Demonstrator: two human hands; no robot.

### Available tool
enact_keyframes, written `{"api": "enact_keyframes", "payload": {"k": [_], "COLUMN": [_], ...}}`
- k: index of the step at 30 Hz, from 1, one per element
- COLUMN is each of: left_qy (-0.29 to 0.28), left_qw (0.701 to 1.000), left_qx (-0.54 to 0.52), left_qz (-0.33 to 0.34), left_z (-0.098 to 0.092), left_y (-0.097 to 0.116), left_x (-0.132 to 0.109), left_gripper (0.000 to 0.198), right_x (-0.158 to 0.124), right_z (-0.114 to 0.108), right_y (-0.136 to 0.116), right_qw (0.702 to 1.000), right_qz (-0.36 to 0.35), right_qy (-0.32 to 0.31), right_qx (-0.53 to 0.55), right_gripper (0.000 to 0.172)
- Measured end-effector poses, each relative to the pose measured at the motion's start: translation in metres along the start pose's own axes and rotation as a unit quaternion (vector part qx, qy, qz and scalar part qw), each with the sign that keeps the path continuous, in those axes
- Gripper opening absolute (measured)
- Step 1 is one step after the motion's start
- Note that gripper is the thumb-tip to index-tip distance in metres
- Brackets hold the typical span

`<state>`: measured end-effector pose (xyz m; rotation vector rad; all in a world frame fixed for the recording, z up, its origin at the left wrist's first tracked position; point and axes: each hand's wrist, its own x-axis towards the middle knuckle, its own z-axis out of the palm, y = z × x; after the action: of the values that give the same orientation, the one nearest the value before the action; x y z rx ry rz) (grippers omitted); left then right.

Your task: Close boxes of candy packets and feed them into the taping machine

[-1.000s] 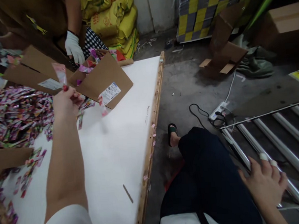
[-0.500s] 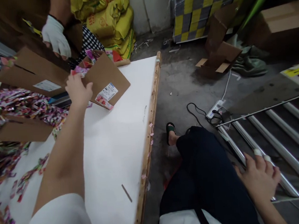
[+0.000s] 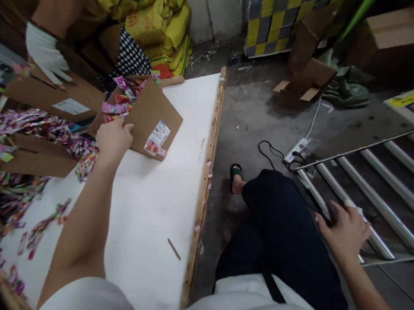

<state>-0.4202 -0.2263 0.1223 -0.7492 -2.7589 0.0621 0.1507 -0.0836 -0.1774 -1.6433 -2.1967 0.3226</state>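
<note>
My left hand (image 3: 114, 137) grips the near top edge of an open cardboard box (image 3: 156, 121) with its fingers bent over the rim. Pink, purple and red wrapped packets (image 3: 122, 100) fill that box, which stands on the white tabletop (image 3: 143, 212) and bears a white label on its side. Over at the right, my right hand (image 3: 345, 230) is beside the metal rollers of a conveyor (image 3: 383, 203). A dark object shows between its thumb and fingers, too unclear to name.
A co-worker's gloved hand (image 3: 46, 53) is over another box (image 3: 59, 97) at the upper left. Loose packets (image 3: 36, 135) are heaped around a third box (image 3: 35, 156). A power strip (image 3: 297, 150) with cables lies on the floor. Yellow sacks (image 3: 146, 26) stand behind.
The box at my left hand now sits slightly lower and shows more packets. My right hand has shifted left and up, with a dark object now visible at it. The co-worker's gloved hand has moved left.
</note>
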Motion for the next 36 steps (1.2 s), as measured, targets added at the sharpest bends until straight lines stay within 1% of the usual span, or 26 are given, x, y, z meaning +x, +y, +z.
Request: {"api": "enact_keyframes", "payload": {"k": [2, 3, 4, 5, 6, 7, 9, 11, 12, 14, 15, 17, 19, 21, 24, 25, 27, 28, 29, 30, 31, 32, 33, 34, 35, 36], "left_qy": [-0.016, -0.024, -0.03, -0.035, -0.039, -0.042, -0.045, -0.047, -0.049, -0.057, -0.057, -0.076, -0.111, -0.14, -0.146, -0.145, -0.139, -0.136, -0.132, -0.126, -0.122, -0.117, -0.113, -0.112, -0.113, -0.118], "left_qw": [0.999, 0.999, 0.998, 0.998, 0.998, 0.997, 0.997, 0.996, 0.996, 0.995, 0.995, 0.992, 0.988, 0.985, 0.985, 0.986, 0.986, 0.987, 0.987, 0.987, 0.988, 0.988, 0.987, 0.986, 0.984, 0.981], "left_qx": [0.028, 0.04, 0.049, 0.052, 0.05, 0.042, 0.02, 0.001, -0.008, -0.036, -0.055, -0.085, -0.092, -0.078, -0.055, -0.051, -0.05, -0.052, -0.054, -0.054, -0.055, -0.057, -0.063, -0.073, -0.088, -0.106], "left_qz": [0.0, 0.003, 0.008, 0.018, 0.029, 0.041, 0.058, 0.069, 0.072, 0.073, 0.069, 0.061, 0.057, 0.059, 0.067, 0.069, 0.071, 0.073, 0.076, 0.079, 0.083, 0.088, 0.094, 0.1, 0.106, 0.11], "left_z": [-0.017, -0.026, -0.035, -0.045, -0.054, -0.063, -0.079, -0.089, -0.093, -0.096, -0.097, -0.096, -0.096, -0.097, -0.098, -0.098, -0.097, -0.096, -0.095, -0.094, -0.093, -0.094, -0.094, -0.096, -0.099, -0.102], "left_y": [-0.004, -0.007, -0.01, -0.014, -0.018, -0.022, -0.029, -0.033, -0.034, -0.034, -0.033, -0.029, -0.024, -0.019, -0.015, -0.014, -0.013, -0.013, -0.013, -0.012, -0.012, -0.011, -0.012, -0.012, -0.014, -0.016], "left_x": [-0.041, -0.063, -0.085, -0.107, -0.129, -0.151, -0.191, -0.226, -0.241, -0.264, -0.273, -0.282, -0.286, -0.286, -0.286, -0.286, -0.287, -0.288, -0.288, -0.288, -0.287, -0.286, -0.286, -0.285, -0.284, -0.284], "left_gripper": [0.021, 0.023, 0.025, 0.028, 0.03, 0.032, 0.037, 0.041, 0.042, 0.042, 0.042, 0.039, 0.035, 0.031, 0.032, 0.033, 0.034, 0.035, 0.036, 0.037, 0.038, 0.04, 0.041, 0.042, 0.043, 0.044], "right_x": [0.013, 0.017, 0.02, 0.02, 0.016, 0.01, -0.011, -0.039, -0.053, -0.078, -0.087, -0.099, -0.105, -0.107, -0.106, -0.103, -0.09, -0.081, -0.07, -0.057, -0.045, -0.033, -0.023, -0.014, -0.007, -0.003], "right_z": [-0.015, -0.025, -0.035, -0.046, -0.055, -0.063, -0.072, -0.073, -0.071, -0.064, -0.061, -0.055, -0.052, -0.057, -0.083, -0.097, -0.128, -0.143, -0.157, -0.167, -0.175, -0.179, -0.179, -0.176, -0.171, -0.164], "right_y": [-0.027, -0.049, -0.076, -0.106, -0.139, -0.173, -0.236, -0.284, -0.301, -0.323, -0.329, -0.334, -0.332, -0.325, -0.312, -0.309, -0.311, -0.316, -0.326, -0.34, -0.356, -0.374, -0.391, -0.407, -0.419, -0.425], "right_qw": [0.996, 0.99, 0.982, 0.968, 0.947, 0.917, 0.835, 0.764, 0.743, 0.725, 0.722, 0.719, 0.716, 0.702, 0.651, 0.637, 0.631, 0.636, 0.64, 0.634, 0.62, 0.603, 0.594, 0.597, 0.613, 0.639], "right_qz": [-0.009, -0.029, -0.053, -0.093, -0.137, -0.184, -0.286, -0.352, -0.367, -0.365, -0.355, -0.331, -0.312, -0.31, -0.356, -0.372, -0.381, -0.372, -0.356, -0.346, -0.344, -0.352, -0.371, -0.397, -0.426, -0.445], "right_qy": [0.003, -0.005, -0.013, -0.04, -0.086, -0.139, -0.248, -0.331, -0.362, -0.404, -0.416, -0.433, -0.45, -0.476, -0.505, -0.497, -0.436, -0.381, -0.31, -0.236, -0.168, -0.115, -0.085, -0.078, -0.088, -0.106], "right_qx": [0.087, 0.135, 0.182, 0.229, 0.278, 0.325, 0.4, 0.427, 0.427, 0.423, 0.424, 0.431, 0.432, 0.43, 0.442, 0.457, 0.517, 0.559, 0.606, 0.649, 0.685, 0.707, 0.709, 0.692, 0.66, 0.618], "right_gripper": [0.062, 0.059, 0.054, 0.048, 0.042, 0.036, 0.029, 0.03, 0.033, 0.034, 0.028, 0.013, 0.017, 0.022, 0.022, 0.021, 0.019, 0.016, 0.015, 0.013, 0.013, 0.012, 0.013, 0.014, 0.013, 0.013]}}
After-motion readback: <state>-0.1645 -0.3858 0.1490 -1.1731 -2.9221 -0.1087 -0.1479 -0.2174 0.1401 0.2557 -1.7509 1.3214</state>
